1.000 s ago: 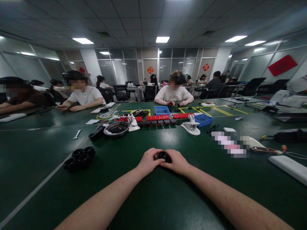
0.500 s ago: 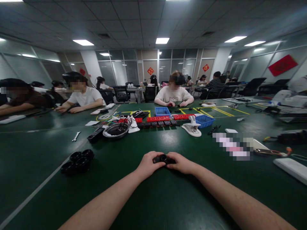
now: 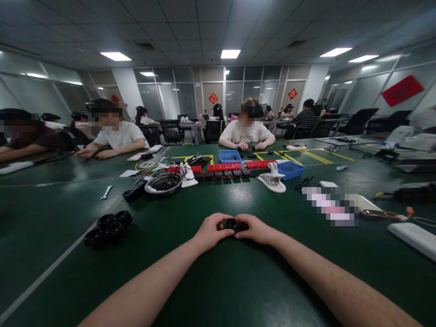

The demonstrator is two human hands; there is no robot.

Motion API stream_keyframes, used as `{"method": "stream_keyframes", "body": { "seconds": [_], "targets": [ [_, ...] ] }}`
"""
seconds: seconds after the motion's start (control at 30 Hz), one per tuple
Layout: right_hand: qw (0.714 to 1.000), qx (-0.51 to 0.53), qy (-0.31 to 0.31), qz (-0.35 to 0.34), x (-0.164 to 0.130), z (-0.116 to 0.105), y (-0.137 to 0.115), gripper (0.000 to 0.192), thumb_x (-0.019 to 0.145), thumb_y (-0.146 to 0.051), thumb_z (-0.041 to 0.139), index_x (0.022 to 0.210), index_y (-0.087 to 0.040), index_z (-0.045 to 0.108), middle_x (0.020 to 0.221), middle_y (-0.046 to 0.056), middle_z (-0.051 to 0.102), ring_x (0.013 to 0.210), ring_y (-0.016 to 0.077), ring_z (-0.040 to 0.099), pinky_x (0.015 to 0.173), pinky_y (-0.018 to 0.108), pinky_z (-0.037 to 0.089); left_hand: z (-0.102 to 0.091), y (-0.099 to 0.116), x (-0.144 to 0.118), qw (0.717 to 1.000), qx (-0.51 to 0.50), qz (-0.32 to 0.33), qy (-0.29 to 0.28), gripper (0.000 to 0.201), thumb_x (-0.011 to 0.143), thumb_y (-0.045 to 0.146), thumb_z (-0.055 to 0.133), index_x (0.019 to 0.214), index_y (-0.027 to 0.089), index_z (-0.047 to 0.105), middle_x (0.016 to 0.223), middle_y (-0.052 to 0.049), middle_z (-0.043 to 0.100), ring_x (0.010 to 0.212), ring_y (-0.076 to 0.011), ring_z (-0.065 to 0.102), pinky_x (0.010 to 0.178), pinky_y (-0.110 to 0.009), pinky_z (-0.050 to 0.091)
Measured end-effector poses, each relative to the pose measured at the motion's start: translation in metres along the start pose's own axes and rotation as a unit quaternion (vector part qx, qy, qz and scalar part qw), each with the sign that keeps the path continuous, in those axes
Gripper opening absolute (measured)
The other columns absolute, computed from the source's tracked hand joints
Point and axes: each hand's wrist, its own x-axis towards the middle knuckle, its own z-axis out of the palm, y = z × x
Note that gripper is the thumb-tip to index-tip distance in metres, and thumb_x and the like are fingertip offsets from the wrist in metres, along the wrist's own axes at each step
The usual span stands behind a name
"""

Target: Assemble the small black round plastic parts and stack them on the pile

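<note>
Just above the green table point(image 3: 238, 277), my left hand point(image 3: 213, 231) and my right hand point(image 3: 255, 229) close on a small black part with a round opening point(image 3: 232, 224). The fingers of both hands pinch it from either side, and they cover much of its shape. Its ring-like opening faces up towards me between my thumbs. Off to the left, several black round cup-like parts point(image 3: 114, 231) stand grouped on the table.
A wrench point(image 3: 106, 192) and a black box-shaped device point(image 3: 134, 190) lie left. Ahead are a round metal dish point(image 3: 164, 187), red power strips point(image 3: 225, 166), blue trays point(image 3: 290, 170) and a white clamp stand point(image 3: 272, 180). A person point(image 3: 247, 127) sits opposite.
The black part has turned slightly between my hands, and more of it shows by my right fingers. Both hands keep nearly the same place; the view has shifted a little.
</note>
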Motion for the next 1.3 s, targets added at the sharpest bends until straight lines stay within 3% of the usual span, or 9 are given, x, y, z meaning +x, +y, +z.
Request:
{"method": "stream_keyframes", "body": {
  "seconds": [0.17,0.3,0.4,0.47,0.57,0.73,1.0,1.3],
  "targets": [
    [0.994,-0.066,0.064,0.053,0.001,0.011,-0.002,0.03,0.055,-0.034,0.066,0.069,-0.016,0.046,0.063,-0.004,0.048,0.057,0.0098,0.042,0.048,0.019,0.028,0.007,0.006,-0.003,0.997,0.03,-0.031,0.062,0.028,0.062,0.029,0.063,0.087,0.02,0.058,0.086,-0.002,0.056,0.079,-0.0179,0.051,0.068,-0.027,0.039],
    [0.967,-0.191,0.136,0.099,0.003,0.025,-0.009,0.028,0.059,-0.039,0.061,0.069,-0.016,0.047,0.064,0.0,0.05,0.058,0.0122,0.044,0.049,0.022,0.026,0.014,0.006,-0.003,0.992,0.054,-0.062,0.099,0.026,0.062,0.031,0.061,0.085,0.019,0.056,0.077,0.0,0.054,0.068,-0.0154,0.049,0.06,-0.025,0.038],
    [0.957,-0.229,0.153,0.094,0.0,0.028,-0.015,0.029,0.062,-0.041,0.058,0.075,-0.016,0.05,0.07,0.003,0.052,0.064,0.015,0.047,0.054,0.024,0.029,0.013,0.003,-0.002,0.992,0.055,-0.063,0.098,0.027,0.063,0.03,0.061,0.085,0.018,0.056,0.073,0.001,0.051,0.063,-0.0135,0.046,0.056,-0.024,0.037],
    [0.967,-0.209,0.138,0.057,-0.003,0.024,-0.017,0.035,0.062,-0.041,0.059,0.085,-0.016,0.051,0.079,0.004,0.053,0.072,0.0169,0.048,0.06,0.025,0.033,0.009,0.001,-0.002,0.996,0.044,-0.037,0.065,0.028,0.062,0.029,0.062,0.087,0.018,0.056,0.071,0.001,0.049,0.063,-0.013,0.046,0.057,-0.023,0.036],
    [0.986,-0.151,0.062,-0.022,-0.008,0.011,-0.016,0.045,0.06,-0.038,0.063,0.099,-0.019,0.05,0.092,0.005,0.052,0.084,0.0187,0.048,0.07,0.028,0.035,0.002,-0.001,-0.002,1.0,0.01,0.005,-0.009,0.031,0.064,0.029,0.062,0.092,0.018,0.056,0.071,0.002,0.05,0.063,-0.0122,0.045,0.058,-0.022,0.036],
    [0.993,-0.069,-0.042,-0.085,-0.008,-0.006,-0.009,0.032,0.067,-0.029,0.059,0.097,-0.018,0.054,0.095,0.004,0.053,0.088,0.018,0.048,0.077,0.029,0.036,-0.003,-0.001,-0.003,0.999,-0.014,0.011,-0.048,0.031,0.066,0.03,0.06,0.095,0.018,0.056,0.078,0.0,0.052,0.065,-0.0118,0.046,0.058,-0.022,0.036],
    [0.995,-0.044,-0.04,-0.081,-0.005,-0.003,-0.001,0.021,0.069,-0.026,0.057,0.088,-0.016,0.057,0.087,0.003,0.055,0.083,0.0173,0.049,0.074,0.028,0.037,-0.003,0.003,-0.004,0.999,-0.012,0.034,-0.032,0.026,0.066,0.027,0.06,0.09,0.019,0.055,0.084,-0.001,0.052,0.074,-0.014,0.047,0.061,-0.021,0.037],
    [0.998,-0.031,-0.029,-0.055,-0.005,-0.002,-0.003,0.018,0.067,-0.025,0.058,0.082,-0.015,0.057,0.081,0.002,0.054,0.079,0.0164,0.049,0.07,0.027,0.037,0.0,0.0,-0.004,0.999,-0.011,0.029,-0.025,0.027,0.066,0.027,0.06,0.091,0.019,0.055,0.079,0.001,0.049,0.067,-0.0119,0.044,0.058,-0.021,0.036]
  ]
}}
